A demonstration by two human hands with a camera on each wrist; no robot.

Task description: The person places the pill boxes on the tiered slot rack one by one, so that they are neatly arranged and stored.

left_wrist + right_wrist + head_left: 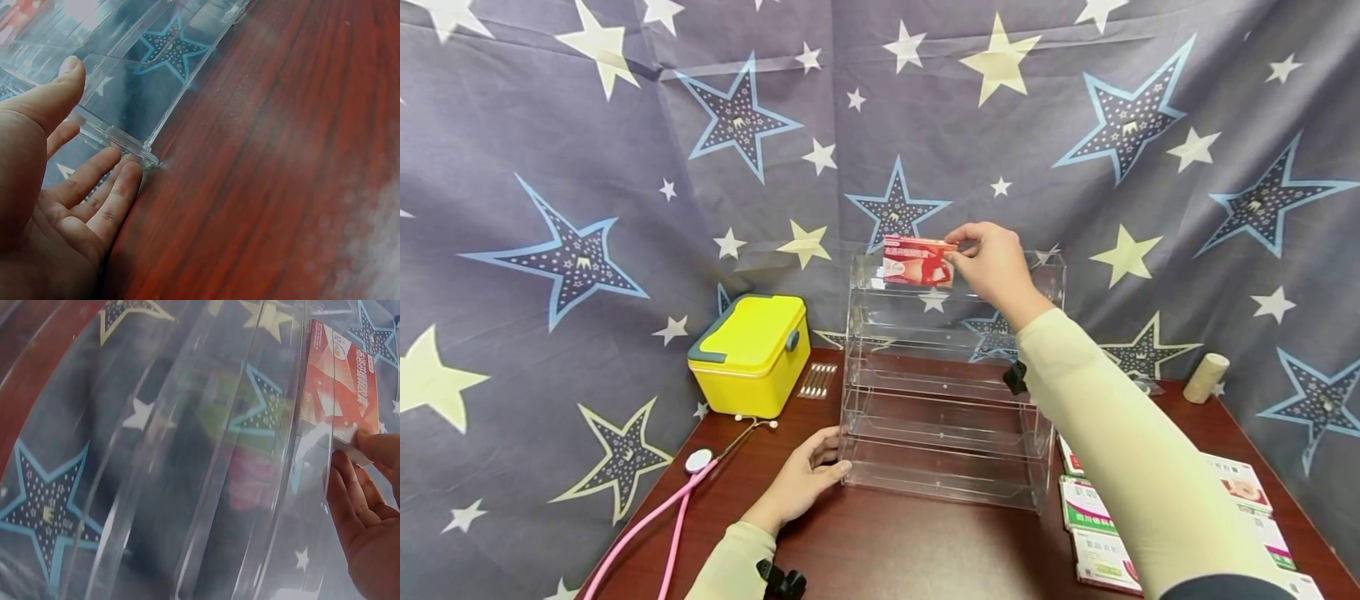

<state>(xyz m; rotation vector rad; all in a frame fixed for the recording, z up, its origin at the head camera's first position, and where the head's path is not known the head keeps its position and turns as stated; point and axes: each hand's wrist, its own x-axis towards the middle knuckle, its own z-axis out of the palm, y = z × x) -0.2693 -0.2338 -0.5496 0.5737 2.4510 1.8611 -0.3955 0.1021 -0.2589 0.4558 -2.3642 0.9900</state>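
Right arm: reaches forward and up from the lower right, with the pale sleeve crossing in front of the right part of the clear rack. The wrist is at top-tier height; the right hand bends over to the left, its back partly toward the head camera.

Right fingers: pinching the red and white box by its right end — thumb on one face, fingertips on the other, as the right wrist view shows.

Box position: at the top tier, left of the rack's middle, long side level, printed face to the front. Cannot tell whether its bottom edge rests on the tier floor.

Left arm: low, coming in from the bottom edge. The left hand is at the rack's lower left corner, palm toward the side panel. Fingers loosely extended — no clenching; fingertips at the panel's bottom edge, thumb raised beside the panel in the left wrist view.

Surroundings: rack stands on the brown table. Left of it, a yellow case, cotton swabs and a pink stethoscope. To the right, medicine boxes, partly hidden by the sleeve, and a tan roll farther back. Behind, a star-patterned curtain.
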